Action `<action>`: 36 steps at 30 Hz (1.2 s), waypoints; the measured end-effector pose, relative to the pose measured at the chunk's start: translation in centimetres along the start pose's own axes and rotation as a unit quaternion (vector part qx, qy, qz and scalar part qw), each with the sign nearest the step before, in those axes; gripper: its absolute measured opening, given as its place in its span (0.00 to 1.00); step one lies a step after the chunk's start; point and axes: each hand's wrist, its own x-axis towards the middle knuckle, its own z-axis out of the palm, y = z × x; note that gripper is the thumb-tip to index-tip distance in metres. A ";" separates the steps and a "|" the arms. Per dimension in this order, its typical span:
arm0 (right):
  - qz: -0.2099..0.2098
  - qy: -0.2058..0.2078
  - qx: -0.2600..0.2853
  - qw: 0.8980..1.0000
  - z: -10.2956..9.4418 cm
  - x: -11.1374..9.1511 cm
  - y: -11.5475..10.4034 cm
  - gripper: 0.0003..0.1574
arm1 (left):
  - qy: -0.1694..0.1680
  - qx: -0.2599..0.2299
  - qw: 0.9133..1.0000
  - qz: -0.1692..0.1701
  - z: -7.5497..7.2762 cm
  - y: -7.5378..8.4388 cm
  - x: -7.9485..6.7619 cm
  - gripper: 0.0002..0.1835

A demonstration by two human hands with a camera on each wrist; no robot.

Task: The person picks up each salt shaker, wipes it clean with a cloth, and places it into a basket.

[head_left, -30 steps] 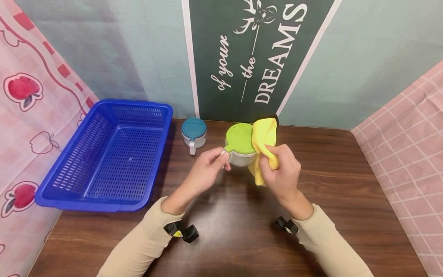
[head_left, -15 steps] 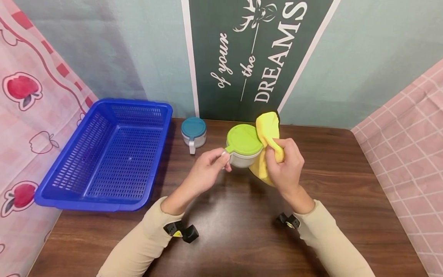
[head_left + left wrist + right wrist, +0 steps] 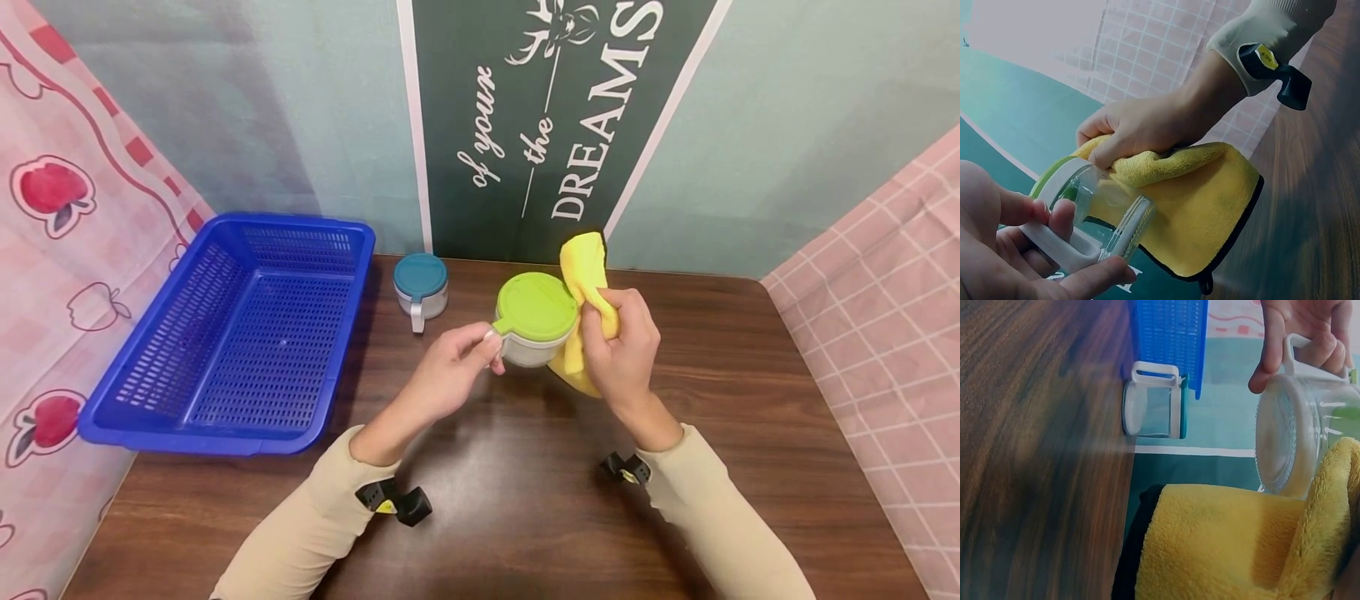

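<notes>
Green-lidded jar (image 3: pixel 536 317) and yellow cloth (image 3: pixel 586 271) shifted slightly toward person's right

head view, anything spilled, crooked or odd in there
The dark wall panel looks odd: its words run steeply upward, as if it were hung sideways. I see no spill or damage; the green-lidded jar and the blue-lidded jar both have their lids on.

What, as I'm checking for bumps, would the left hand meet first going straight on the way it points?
Beyond the green-lidded jar it holds, the left hand would probably meet the yellow cloth, though the depth is unclear.
</notes>
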 end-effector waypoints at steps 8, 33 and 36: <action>0.005 0.007 -0.008 1.000 -0.1 0.0 0.0 0.10 | -0.004 0.005 1.000 0.003 0.1 0.2 -0.2 0.14; -0.038 0.016 0.021 0.999 -0.2 -0.7 -1.6 0.09 | 0.025 -0.006 1.000 0.007 -0.1 0.1 0.4 0.14; -0.049 0.018 0.028 0.998 -0.2 -0.8 -2.0 0.09 | 0.029 -0.007 1.000 0.007 -0.2 0.2 0.5 0.14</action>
